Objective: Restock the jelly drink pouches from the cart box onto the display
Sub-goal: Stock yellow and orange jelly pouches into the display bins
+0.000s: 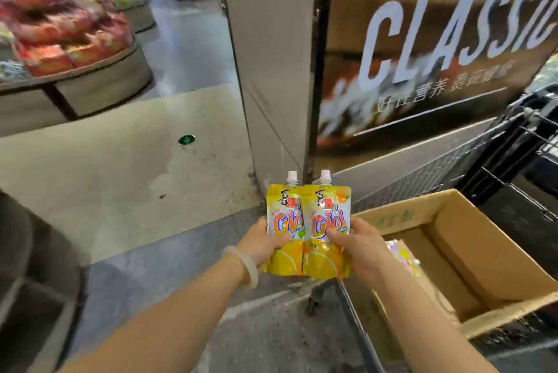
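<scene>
Pouches [308, 230], two of them, sit side by side in our hands, upright with their white caps on top, held out over the floor just left of the box. Our left hand [262, 243] grips the left pouch with the thumb curled across its front; our right hand [359, 244] does the same on the right pouch. We judge them soft and squashy, fairly light, with slick film that could slide, so a hold low on the body with the thumb across the front, as now, looks safest; the stiff spout is the other firm place. The box [471, 255], one cardboard carton, rests in the cart [510, 143] to our right, and at least one more pouch shows inside it, too blurred to count. Farther off to the left, one rounded display [99, 70] holds piles of red packets, blurred.
</scene>
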A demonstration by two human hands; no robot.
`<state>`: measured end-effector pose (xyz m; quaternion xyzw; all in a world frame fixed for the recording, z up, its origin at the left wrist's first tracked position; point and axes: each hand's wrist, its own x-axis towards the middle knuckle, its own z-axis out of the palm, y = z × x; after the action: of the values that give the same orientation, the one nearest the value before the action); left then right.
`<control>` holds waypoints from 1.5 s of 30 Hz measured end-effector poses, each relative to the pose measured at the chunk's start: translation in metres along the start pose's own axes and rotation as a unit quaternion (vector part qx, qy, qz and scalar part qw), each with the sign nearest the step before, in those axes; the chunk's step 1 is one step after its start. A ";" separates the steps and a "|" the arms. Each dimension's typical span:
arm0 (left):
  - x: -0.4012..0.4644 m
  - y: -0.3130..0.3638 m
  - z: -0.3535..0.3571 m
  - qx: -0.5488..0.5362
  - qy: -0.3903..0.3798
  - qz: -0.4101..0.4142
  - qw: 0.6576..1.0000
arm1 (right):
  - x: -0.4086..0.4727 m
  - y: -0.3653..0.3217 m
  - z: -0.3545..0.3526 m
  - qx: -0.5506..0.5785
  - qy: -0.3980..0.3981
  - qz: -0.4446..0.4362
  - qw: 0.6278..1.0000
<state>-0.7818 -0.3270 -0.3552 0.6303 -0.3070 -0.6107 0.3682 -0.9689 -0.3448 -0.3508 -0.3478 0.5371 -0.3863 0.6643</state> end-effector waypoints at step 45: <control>-0.717 -0.339 -0.653 -0.373 0.635 0.132 0.664 | -0.556 0.344 0.833 -0.261 -0.664 0.035 0.700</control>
<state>-0.2001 0.5149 -0.2608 0.6281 0.1741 -0.0710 0.7551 -0.1724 0.3460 -0.2547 -0.6546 0.0478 0.1243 0.7441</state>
